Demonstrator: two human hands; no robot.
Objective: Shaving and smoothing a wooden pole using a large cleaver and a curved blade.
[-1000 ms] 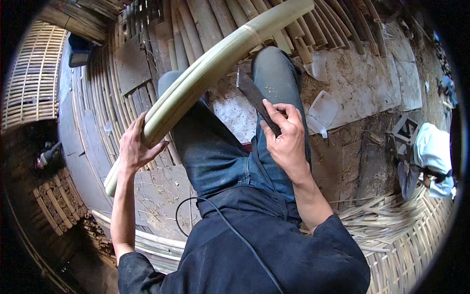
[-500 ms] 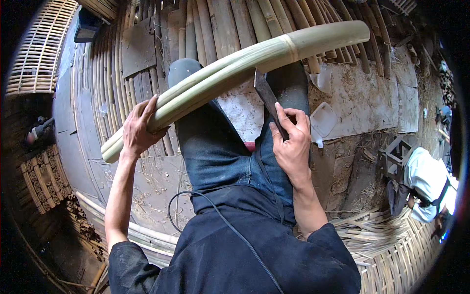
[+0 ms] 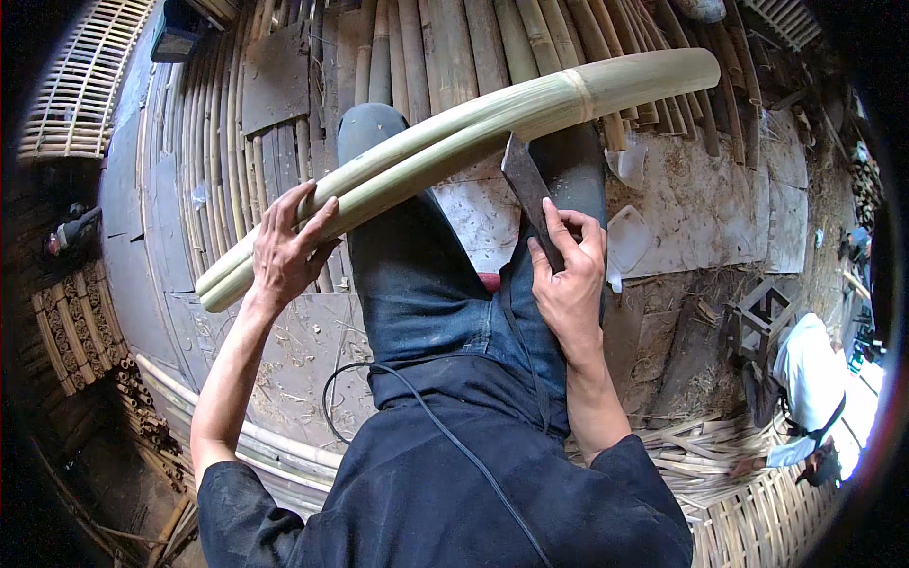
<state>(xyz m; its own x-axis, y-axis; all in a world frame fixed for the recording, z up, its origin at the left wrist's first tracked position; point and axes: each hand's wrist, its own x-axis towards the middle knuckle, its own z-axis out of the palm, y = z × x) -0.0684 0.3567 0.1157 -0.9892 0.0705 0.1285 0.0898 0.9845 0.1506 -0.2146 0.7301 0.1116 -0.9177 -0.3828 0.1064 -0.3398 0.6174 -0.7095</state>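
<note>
A pale green bamboo pole lies slantwise across my thighs, its near end low on the left and its far end high on the right. It has a lengthwise groove and a node ring toward the right. My left hand grips it near the left end, fingers spread over the top. In my right hand is a dark, flat metal blade, a knife by its look, pinched between thumb and fingers. Its tip meets or nearly meets the pole's lower edge, right of the middle. The knife's lower end is hidden by my hand.
Bamboo poles lie side by side ahead of me. Pale sheets cover ground at the right. A wooden stool frame and a person in white are at far right, above woven bamboo strips. Bamboo bundles sit left.
My left hand has shifted slightly right along the pole, its fingers more spread. The knife has moved slightly right. The person at the right has bent and reached lower.
</note>
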